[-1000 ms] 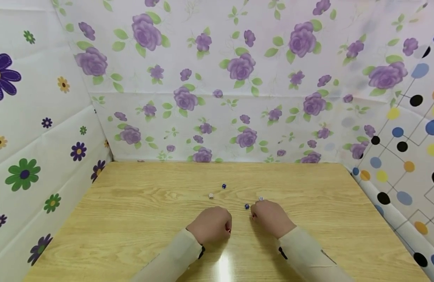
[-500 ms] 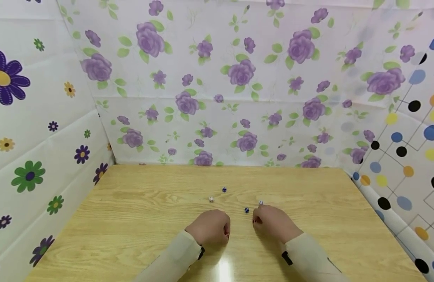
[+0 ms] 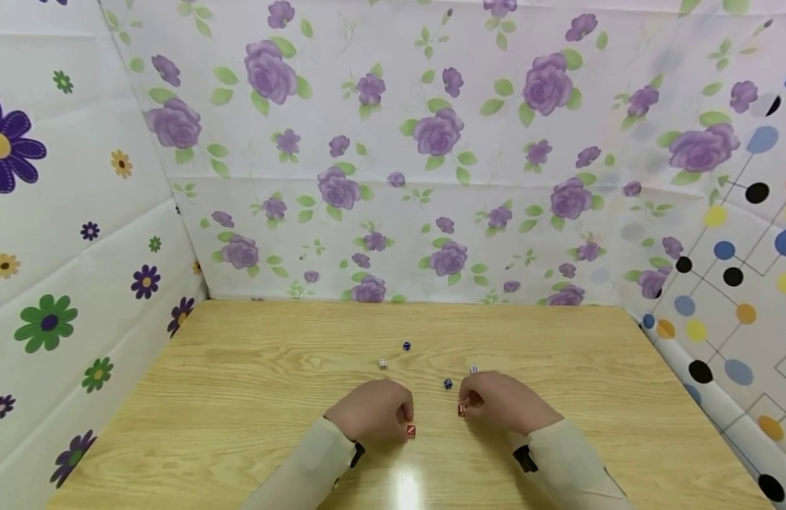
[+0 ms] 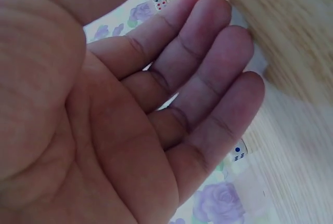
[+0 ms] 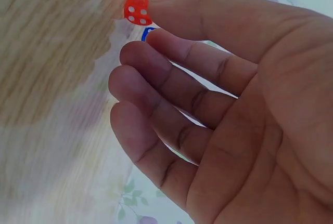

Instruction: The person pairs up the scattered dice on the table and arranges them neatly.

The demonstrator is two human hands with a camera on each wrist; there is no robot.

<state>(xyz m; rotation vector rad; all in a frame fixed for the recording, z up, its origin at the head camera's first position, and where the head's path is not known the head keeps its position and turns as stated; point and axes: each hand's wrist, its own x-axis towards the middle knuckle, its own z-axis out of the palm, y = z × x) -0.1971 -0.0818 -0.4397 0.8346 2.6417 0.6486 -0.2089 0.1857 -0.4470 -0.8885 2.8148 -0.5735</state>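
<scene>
On the wooden table, my left hand is beside a red die. Its fingers are loosely bent in the left wrist view, with nothing between them, and the thumb tip is out of frame. My right hand is at another red die. In the right wrist view the thumb overlaps that die's edge, and the index fingertip stands apart from it. A dark blue die lies left of the right hand; a white die shows just behind it.
Farther back lie a second white die and a second blue die. A flowered cloth hangs behind the table. Patterned cloths stand along the left side and right side.
My fingers have loosened, and both red dice, mostly hidden in the hands before, show more fully. The right one sits slightly nearer to me. The white and blue dice stay put.
</scene>
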